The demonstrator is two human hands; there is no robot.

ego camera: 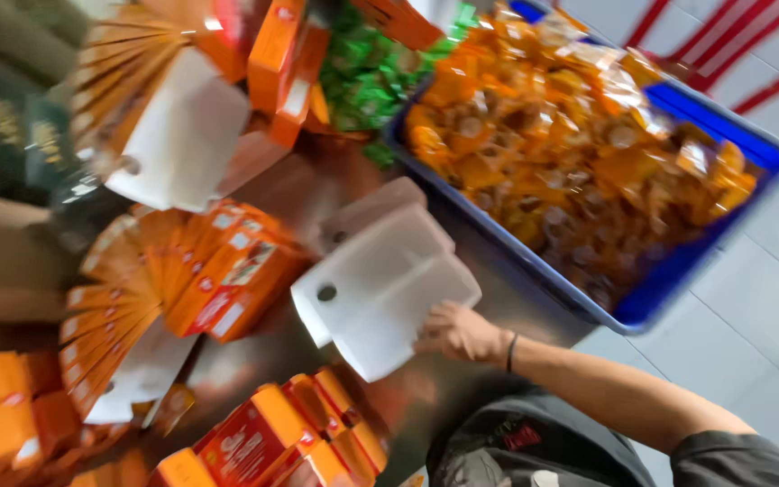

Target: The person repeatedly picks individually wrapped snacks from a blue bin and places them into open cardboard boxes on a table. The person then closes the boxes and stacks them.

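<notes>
Just left of right hand (pixel 458 334), touching, white flat cartons (pixel 380 293)

blue crate (pixel 678 280) of orange snack packets (pixel 579 135), green packets (pixel 367 72)

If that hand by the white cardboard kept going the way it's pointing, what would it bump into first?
The right hand points left across the flat white cardboard pieces it already touches. Beyond them it would probably meet the fanned stack of orange boxes, though the picture is blurry and depth unclear.
</notes>
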